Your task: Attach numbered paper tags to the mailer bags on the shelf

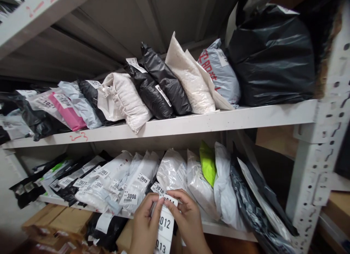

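Observation:
Low in the middle of the head view, a white strip of number labels (164,233) hangs between my two hands, with 3011 partly covered and 2012-like and 013 digits below. My left hand (146,223) pinches its upper left edge. On the upper right edge, my right hand (188,219) closes with thumb and fingers. Just behind the fingertips is a parcel label reading 3010 (158,187). A white parcel (172,170) stands behind the hands, and a white parcel labelled 3008 (129,197) leans to their left.
The lower metal shelf holds several leaning parcels, among them a bright green bag (207,163). Above, the white shelf edge (175,126) carries more bags, including a large black one (273,57). A perforated upright (311,184) stands at right. Cardboard boxes (58,221) sit below.

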The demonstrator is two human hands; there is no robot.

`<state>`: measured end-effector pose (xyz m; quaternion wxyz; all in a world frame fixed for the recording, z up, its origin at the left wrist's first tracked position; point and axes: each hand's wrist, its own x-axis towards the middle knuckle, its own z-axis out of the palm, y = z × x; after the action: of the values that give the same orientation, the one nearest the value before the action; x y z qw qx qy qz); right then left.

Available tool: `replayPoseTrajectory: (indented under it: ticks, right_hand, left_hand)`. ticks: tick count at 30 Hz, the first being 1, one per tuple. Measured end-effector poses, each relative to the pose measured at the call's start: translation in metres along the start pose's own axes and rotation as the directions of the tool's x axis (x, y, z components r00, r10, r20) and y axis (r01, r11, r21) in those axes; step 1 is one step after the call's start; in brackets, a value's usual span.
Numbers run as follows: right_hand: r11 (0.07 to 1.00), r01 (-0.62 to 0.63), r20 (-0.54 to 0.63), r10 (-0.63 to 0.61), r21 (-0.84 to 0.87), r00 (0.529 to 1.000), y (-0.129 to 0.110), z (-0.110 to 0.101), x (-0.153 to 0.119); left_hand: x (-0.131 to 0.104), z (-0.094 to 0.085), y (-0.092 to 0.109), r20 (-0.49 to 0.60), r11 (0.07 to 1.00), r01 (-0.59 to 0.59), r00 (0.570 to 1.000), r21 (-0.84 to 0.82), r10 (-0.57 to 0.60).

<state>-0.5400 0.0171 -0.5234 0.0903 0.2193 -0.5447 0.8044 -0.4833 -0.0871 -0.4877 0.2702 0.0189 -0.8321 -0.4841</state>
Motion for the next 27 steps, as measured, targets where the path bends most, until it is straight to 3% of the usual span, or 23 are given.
replayPoseTrajectory:
  ticks: [6,9,13,17,22,27]
  right_hand:
    - [0.998,0.045,-0.116,-0.05,-0.039,0.992,-0.007,-0.004,0.012]
    - [0.994,-0.061,-0.14,0.073,0.093,0.987,-0.01,-0.007,0.018]
    - [0.948,-0.246,0.041,0.243,0.204,0.969,-0.013,-0.016,0.023]
    - [0.938,-0.291,0.138,0.267,0.191,0.954,-0.013,-0.024,0.023]
    - [0.985,-0.166,0.022,0.166,0.041,0.986,-0.007,-0.022,0.02]
    - [0.951,0.134,-0.067,-0.158,-0.278,0.985,-0.01,-0.019,0.013]
  left_hand:
    - [0.029,0.005,0.019,0.045,0.995,-0.02,0.999,0.095,0.016]
    - [0.038,0.007,0.023,0.089,0.998,-0.061,0.994,0.028,0.058]
    - [0.035,0.006,0.014,0.137,0.998,-0.023,0.99,-0.056,0.031]
    - [0.028,0.007,-0.001,0.188,0.994,-0.006,0.982,-0.109,0.026]
    - [0.028,0.017,-0.007,0.105,0.931,0.2,0.979,-0.306,-0.176]
    - [0.027,0.023,0.0,0.037,0.96,0.15,0.989,-0.237,-0.145]
